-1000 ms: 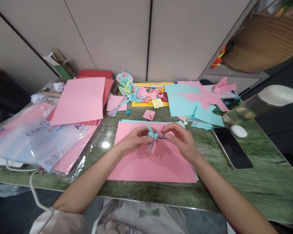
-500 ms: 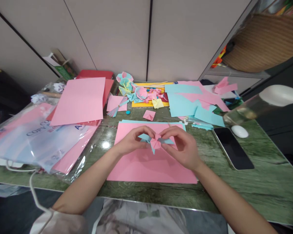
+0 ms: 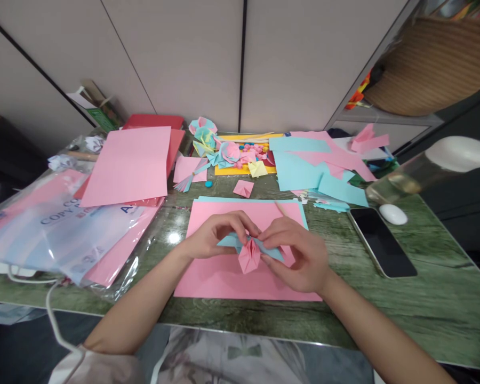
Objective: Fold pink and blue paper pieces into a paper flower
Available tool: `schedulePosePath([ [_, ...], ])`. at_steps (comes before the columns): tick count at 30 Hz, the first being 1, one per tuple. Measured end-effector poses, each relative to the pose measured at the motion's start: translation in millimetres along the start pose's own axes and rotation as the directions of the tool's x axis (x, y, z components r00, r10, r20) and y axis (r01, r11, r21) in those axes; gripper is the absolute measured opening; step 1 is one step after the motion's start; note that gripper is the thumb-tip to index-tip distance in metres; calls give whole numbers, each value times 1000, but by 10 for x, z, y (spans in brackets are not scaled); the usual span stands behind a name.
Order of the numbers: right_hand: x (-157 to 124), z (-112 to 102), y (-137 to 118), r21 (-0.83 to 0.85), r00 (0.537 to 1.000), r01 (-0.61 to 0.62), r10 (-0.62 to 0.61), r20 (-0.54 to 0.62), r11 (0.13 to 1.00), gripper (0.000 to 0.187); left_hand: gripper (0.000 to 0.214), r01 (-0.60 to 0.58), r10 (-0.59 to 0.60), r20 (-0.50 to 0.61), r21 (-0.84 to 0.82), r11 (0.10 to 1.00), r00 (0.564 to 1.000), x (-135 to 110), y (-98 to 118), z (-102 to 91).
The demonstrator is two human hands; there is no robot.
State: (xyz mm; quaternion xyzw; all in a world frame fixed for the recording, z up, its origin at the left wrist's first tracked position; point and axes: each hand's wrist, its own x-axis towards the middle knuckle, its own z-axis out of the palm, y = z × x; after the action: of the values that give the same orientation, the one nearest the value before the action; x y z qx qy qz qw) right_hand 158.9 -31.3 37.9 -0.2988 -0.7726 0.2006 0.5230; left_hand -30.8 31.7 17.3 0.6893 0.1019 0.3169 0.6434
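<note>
Between my hands is a folded paper flower [image 3: 249, 256], with a pink centre and light-blue pointed pieces spreading to both sides. My left hand [image 3: 221, 233] pinches its upper left part between thumb and fingers. On the other side, my right hand [image 3: 298, 250] grips the blue piece and the top edge. The flower is held just above a stack of pink paper [image 3: 240, 285], which has blue sheets showing along its back edge. A thin stick [image 3: 281, 209] lies on the stack behind my right hand. My fingertips hide part of the flower's back.
Folded paper flowers [image 3: 204, 136] and a yellow tray of small beads [image 3: 224, 171] stand at the back. Blue and pink scraps [image 3: 298, 169], a phone [image 3: 382, 242] and a clear bottle [image 3: 408, 178] are on the right. Left lie pink sheets [image 3: 128, 165] and a plastic paper bag [image 3: 72, 224].
The flower has tipped forward and come slightly lower, so its pink centre now points toward me. Both hands have moved down a little with it, still gripping.
</note>
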Motion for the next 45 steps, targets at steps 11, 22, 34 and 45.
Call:
schedulePosePath([
  [11, -25, 7, 96, -253, 997, -74, 74, -9, 965, 19, 18, 174, -151, -178, 124, 977, 972, 40, 35, 31],
  [22, -62, 15, 221, -470, 986, -166, 156, -59, 867, 11, 18, 310, -248, -272, 217, 926, 930, 71, -37, 53],
  [34, -101, 53, 285, -537, 999, -11, -7, -31, 844, 19, 16, 328, -247, -337, 209, 921, 908, 85, -61, 80],
  [45, -112, 97, 314, -497, 987, -152, 102, -127, 854, 14, 36, 350, -347, -334, -53, 935, 877, 72, -152, 73],
])
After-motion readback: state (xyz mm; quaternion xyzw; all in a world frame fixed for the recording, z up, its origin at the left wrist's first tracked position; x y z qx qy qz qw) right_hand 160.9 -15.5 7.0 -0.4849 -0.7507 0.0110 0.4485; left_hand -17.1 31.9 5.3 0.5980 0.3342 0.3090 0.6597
